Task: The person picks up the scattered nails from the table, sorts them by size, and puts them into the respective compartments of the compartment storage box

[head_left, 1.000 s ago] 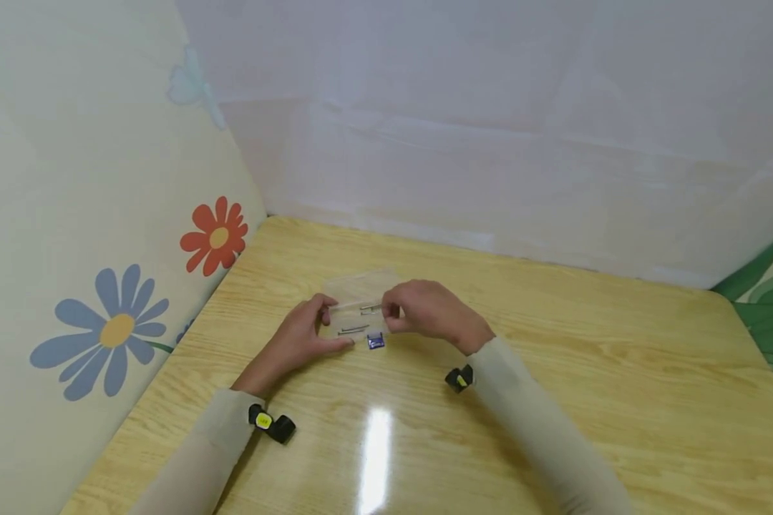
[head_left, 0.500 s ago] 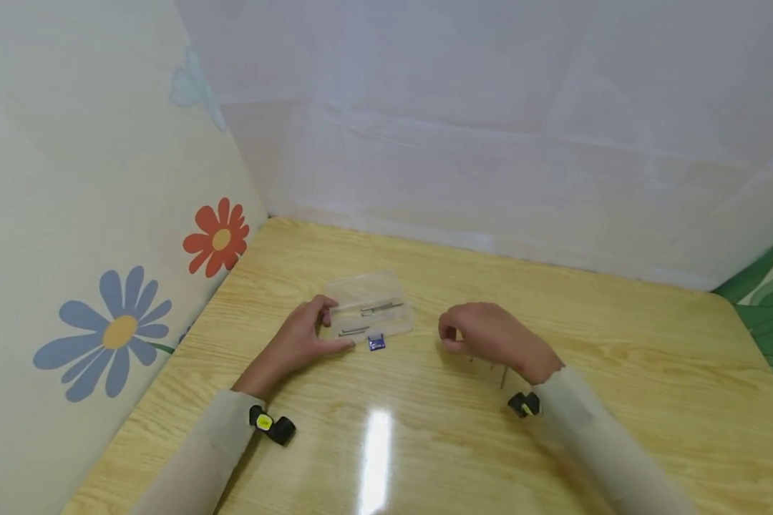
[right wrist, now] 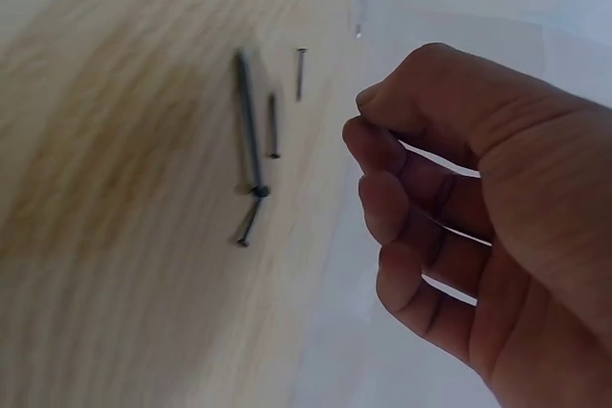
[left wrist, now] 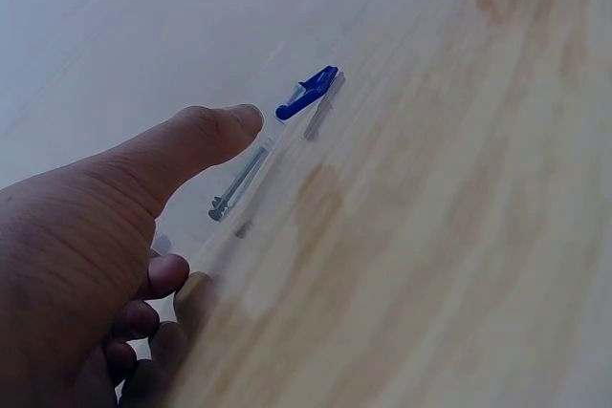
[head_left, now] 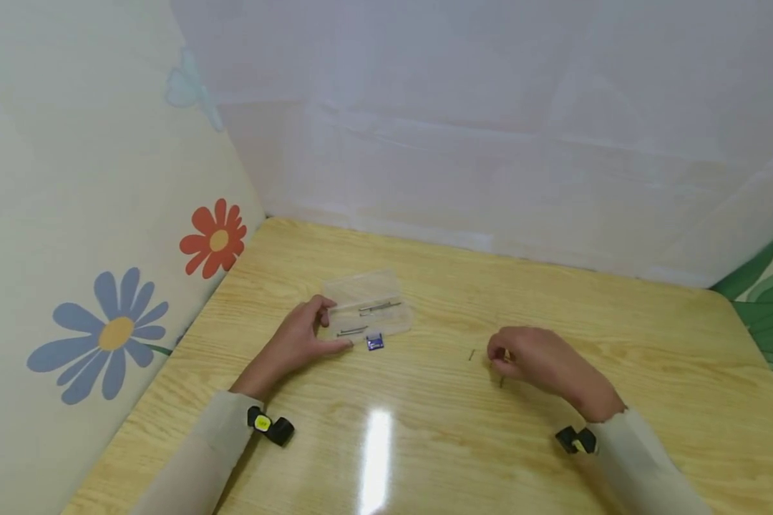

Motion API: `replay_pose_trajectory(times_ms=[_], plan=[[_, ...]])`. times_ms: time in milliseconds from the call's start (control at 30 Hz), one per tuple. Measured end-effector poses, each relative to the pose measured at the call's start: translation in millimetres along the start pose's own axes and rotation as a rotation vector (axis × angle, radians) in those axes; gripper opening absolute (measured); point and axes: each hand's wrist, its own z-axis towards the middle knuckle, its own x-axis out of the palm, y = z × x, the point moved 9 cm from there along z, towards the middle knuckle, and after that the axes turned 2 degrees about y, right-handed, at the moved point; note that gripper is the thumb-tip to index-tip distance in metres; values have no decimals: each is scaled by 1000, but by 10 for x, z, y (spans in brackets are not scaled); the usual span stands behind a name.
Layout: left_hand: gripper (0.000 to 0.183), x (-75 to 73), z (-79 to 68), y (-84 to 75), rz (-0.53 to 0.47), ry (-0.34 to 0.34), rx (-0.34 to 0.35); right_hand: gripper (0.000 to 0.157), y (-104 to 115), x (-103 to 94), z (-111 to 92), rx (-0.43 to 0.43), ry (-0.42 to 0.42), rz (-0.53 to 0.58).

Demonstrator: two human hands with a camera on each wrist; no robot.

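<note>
My left hand (head_left: 299, 340) grips the left side of a clear plastic box (head_left: 396, 327), its thumb along the front and its other fingers at the back. The box's clear lid (head_left: 361, 286) is tilted back, and a blue latch (head_left: 375, 342) sits at the front. Metal nails (head_left: 353, 331) lie in the box, also seen in the left wrist view. My right hand (head_left: 547, 365) hovers by loose nails on the table, fingers loosely curled, nothing visible between them. In the right wrist view a long nail (right wrist: 251, 121) lies beside several shorter nails (right wrist: 301, 74).
The wood-grain table (head_left: 438, 443) spans the foreground, with a bright light reflection on it. A pale cloth backdrop (head_left: 489, 143) rises behind. On the left wall are a blue flower (head_left: 116, 334) and a red flower (head_left: 217, 239). Each sleeve carries a black wrist device (head_left: 576, 440).
My right hand has moved away from the box, rightward and nearer to me, to the loose nails, which came into view. My left hand has stayed on the box.
</note>
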Motion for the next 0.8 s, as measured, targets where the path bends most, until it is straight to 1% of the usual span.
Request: replay_pose_trajectory(times_ms=[67,133,200,367,533,800], plan=[[73,-6,-3,0,-1,0,5,4,-16,22,-52,5,-1,-2],[72,-13,-7,4,0,-1,8,8,-22,44,-85,6,-9,-1],[72,-16,-8,9,-2,-1,10,11,-12,49,-108,-9,-28,-8],[72,-14,-4,18,-9,-6,11,12,-2,68,-136,-33,-55,-30],[71,-15,1,14,-9,-12,22,14,-29,108,-165,-15,-35,-17],[73,-15,5,15,-12,-4,16,14,-39,148,-193,-15,-11,-3]])
